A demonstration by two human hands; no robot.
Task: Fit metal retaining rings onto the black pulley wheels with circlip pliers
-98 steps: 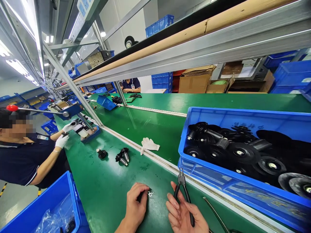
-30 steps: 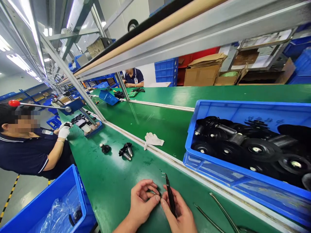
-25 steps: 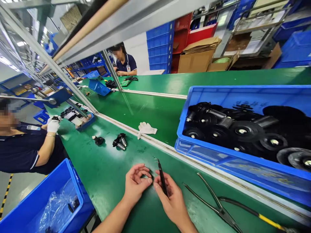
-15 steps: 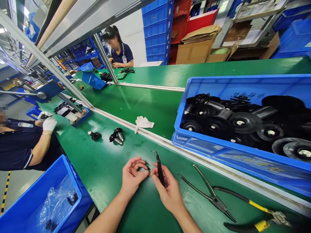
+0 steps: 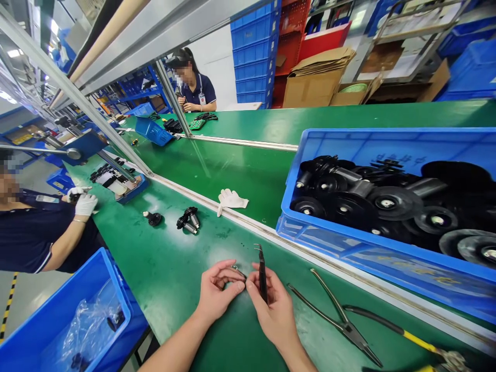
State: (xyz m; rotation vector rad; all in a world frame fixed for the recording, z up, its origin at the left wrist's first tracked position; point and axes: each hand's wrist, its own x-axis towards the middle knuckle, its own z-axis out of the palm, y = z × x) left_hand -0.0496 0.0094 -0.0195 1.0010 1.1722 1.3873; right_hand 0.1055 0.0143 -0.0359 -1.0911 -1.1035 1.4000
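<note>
My left hand (image 5: 217,290) is closed, thumb and fingers pinching a small dark piece with a shiny end (image 5: 237,268). Its exact kind is too small to tell. Black tweezers (image 5: 262,279) with bent metal tips stand up from my right hand (image 5: 273,305), which is wrapped around them. The tips point away from me, above the fingers. My right thumb and fingertip meet the left fingertips at the small piece. Both hands are just above the green bench (image 5: 170,284). To their right lie long-handled pliers (image 5: 346,325) and yellow-and-black cutters (image 5: 411,336).
A blue crate (image 5: 284,219) of black wheel-like parts stands at right. Shafted black parts (image 5: 189,219) and a white glove (image 5: 232,199) lie ahead. Another blue bin (image 5: 103,263) holds plastic bags at lower left. Two co-workers (image 5: 34,232) sit left and beyond the bench.
Both hands have shifted slightly right and down in view, the tweezers with them. More of the small piece's shiny end shows above my left fingers. The whole scene has moved a little.
</note>
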